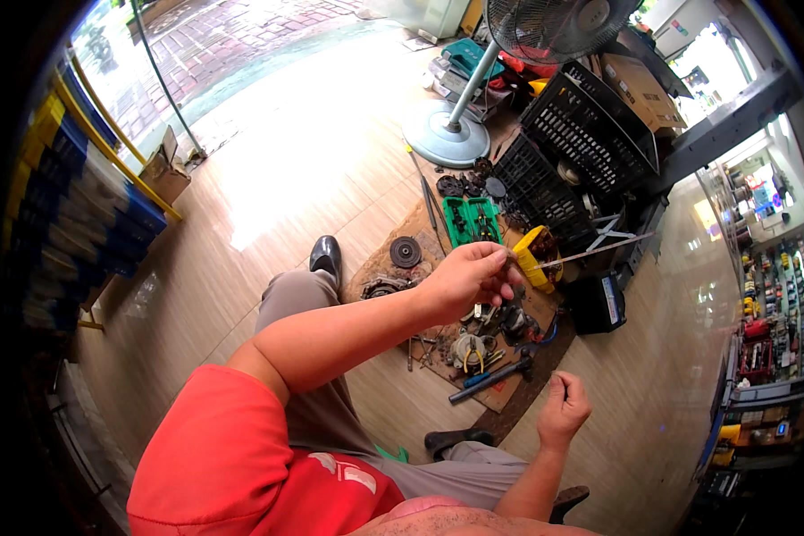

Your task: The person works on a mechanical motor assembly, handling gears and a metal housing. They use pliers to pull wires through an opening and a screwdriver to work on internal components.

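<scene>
Left hand (473, 280) is pinched narrow near the yellow container (527, 257), right hand (563, 408) is curled up near the hammer (487, 382); can't tell from here if either's holding anything.

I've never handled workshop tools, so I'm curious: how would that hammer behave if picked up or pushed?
The hammer would probably feel stiff: its long handle looks straight. It's likely heavier at one end, where the dark head sits. Pushed, it may slide or pivot rather than roll, since the head juts out crosswise.
</scene>
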{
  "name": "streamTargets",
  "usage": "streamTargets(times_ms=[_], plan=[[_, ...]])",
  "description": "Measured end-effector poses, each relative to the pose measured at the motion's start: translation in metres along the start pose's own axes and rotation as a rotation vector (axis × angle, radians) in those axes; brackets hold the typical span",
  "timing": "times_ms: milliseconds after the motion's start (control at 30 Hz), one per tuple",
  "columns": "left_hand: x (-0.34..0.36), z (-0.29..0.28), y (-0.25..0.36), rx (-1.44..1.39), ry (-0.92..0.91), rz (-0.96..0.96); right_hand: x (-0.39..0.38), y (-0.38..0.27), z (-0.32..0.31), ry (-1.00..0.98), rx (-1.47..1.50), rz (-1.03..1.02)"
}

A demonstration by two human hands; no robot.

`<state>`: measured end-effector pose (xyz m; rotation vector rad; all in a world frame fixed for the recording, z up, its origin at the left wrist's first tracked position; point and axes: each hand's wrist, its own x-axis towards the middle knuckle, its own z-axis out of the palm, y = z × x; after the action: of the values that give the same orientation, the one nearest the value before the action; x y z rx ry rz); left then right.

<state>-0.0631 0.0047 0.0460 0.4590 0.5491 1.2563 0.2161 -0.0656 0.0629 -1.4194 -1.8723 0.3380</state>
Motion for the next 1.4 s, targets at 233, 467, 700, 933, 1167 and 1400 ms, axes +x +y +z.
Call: streamTargets(times_ms=[233,467,700,933,1167,1400], plan=[[0.004,-0.003,0.002,-0.01,0.108,0.035,0.003,0.004,-0.005,0.021,-0.001,0.007],[0.004,0.0,0.007,0.011,0.143,0.053,0.007,-0.004,-0.01,-0.07,-0.05,-0.086],[0.004,-0.002,0.008,0.03,0.174,0.06,0.011,0.006,-0.018,-0.159,-0.131,-0.078],[0.003,-0.001,0.014,0.056,0.202,0.083,0.011,0.01,-0.023,-0.227,-0.177,-0.077],[0.003,-0.005,0.023,0.06,0.21,0.14,0.01,0.012,-0.025,-0.252,-0.197,-0.061],[0.005,-0.008,0.029,0.06,0.228,0.176,0.01,0.014,-0.028,-0.265,-0.196,-0.022]])
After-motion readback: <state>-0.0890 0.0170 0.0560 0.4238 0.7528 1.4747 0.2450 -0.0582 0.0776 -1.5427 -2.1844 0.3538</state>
